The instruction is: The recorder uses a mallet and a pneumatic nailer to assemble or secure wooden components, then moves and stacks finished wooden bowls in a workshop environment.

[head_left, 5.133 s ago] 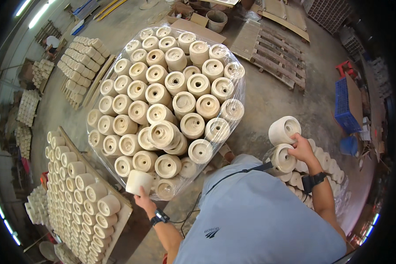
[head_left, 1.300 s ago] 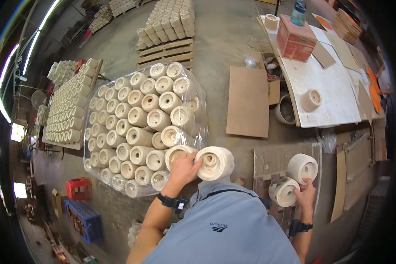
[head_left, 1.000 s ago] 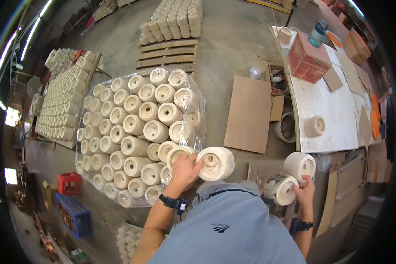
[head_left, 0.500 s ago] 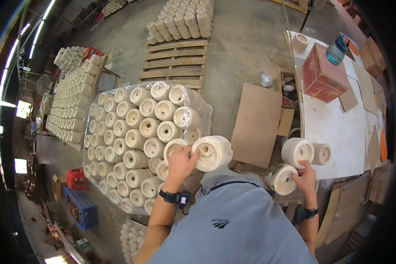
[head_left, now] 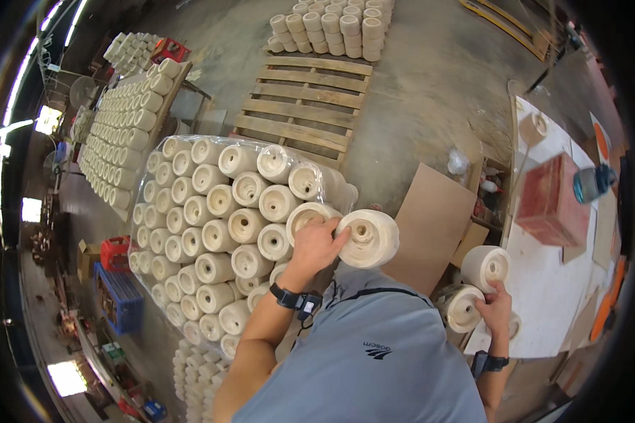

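Observation:
My left hand (head_left: 319, 245) is closed with its thumb over the rim of a cream, thick-walled pot (head_left: 371, 241). This pot has a small hole in its bottom. The same hand's fingers hook the rim of a second pot (head_left: 307, 213) beside it. At the right, my right hand (head_left: 497, 308) is closed on two similar pots. One pot (head_left: 484, 266) is under its fingers, the other pot (head_left: 461, 310) by its thumb. Many like pots stand in rows on a plastic-wrapped stack (head_left: 215, 240) left of me.
A white-topped table (head_left: 525, 296) at the right bears a red box (head_left: 554, 201), a blue bottle (head_left: 594, 183) and a pot (head_left: 534, 127). A cardboard sheet (head_left: 430, 225) lies between table and stack. Beyond are a wooden pallet (head_left: 303, 106) and more stacked pots (head_left: 331, 32).
My view has turned, so the table now slants and the far pallet sits farther right. Both hands keep their grip on the pots. The left hand with its pots is higher and farther right in view.

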### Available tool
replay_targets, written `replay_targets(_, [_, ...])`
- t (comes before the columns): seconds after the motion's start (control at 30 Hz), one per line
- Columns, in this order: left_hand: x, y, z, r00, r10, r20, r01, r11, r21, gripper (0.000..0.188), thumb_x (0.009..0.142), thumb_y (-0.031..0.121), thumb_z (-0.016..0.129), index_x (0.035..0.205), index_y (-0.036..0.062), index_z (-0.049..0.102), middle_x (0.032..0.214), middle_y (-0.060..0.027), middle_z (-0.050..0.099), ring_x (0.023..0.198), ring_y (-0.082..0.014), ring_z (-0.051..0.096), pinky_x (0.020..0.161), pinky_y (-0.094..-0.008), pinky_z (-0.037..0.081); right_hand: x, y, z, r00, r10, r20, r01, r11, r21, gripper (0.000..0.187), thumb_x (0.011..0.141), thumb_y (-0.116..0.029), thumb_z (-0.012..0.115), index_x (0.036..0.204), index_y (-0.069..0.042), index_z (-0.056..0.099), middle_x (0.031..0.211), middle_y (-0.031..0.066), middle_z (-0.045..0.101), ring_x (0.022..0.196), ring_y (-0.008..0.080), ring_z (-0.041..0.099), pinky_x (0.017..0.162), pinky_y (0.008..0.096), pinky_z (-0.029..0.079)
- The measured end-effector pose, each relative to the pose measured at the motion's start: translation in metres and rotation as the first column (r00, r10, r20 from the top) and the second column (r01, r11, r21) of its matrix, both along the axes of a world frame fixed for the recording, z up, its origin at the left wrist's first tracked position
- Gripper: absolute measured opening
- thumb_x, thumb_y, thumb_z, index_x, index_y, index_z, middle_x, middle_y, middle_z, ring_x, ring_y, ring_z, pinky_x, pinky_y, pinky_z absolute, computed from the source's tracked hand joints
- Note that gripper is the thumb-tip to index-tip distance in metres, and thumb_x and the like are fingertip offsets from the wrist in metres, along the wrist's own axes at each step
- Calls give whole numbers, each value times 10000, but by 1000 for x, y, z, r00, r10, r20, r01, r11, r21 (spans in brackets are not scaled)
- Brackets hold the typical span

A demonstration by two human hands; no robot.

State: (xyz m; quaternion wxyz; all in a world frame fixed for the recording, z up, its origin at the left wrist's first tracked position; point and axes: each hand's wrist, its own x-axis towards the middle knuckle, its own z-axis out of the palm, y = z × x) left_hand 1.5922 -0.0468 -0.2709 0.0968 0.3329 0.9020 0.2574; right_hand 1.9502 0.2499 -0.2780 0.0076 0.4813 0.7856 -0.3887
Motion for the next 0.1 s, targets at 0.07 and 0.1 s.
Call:
replay_targets(0.07, [-36, 18, -9, 999, -14, 32, 15, 1000, -25, 327, 861, 363, 613, 996, 75, 687, 796, -174, 605, 794, -356, 616, 699, -447, 485, -41, 20, 8, 996, 62, 56, -64, 997, 47, 478, 647, -75, 718, 1097, 3, 579, 707, 147, 690, 625, 202, 684, 592, 315, 530])
replay_targets(0.1, [-47, 24, -13, 998, -50, 33, 50, 999, 3, 340, 859, 369, 614, 1018, 77, 686, 811, -172, 614, 806, -359, 619, 707, -448, 485, -62, 28, 15, 991, 98, 88, -101, 995, 25, 478, 647, -75, 718, 1097, 3, 579, 707, 147, 690, 625, 202, 684, 592, 315, 530])
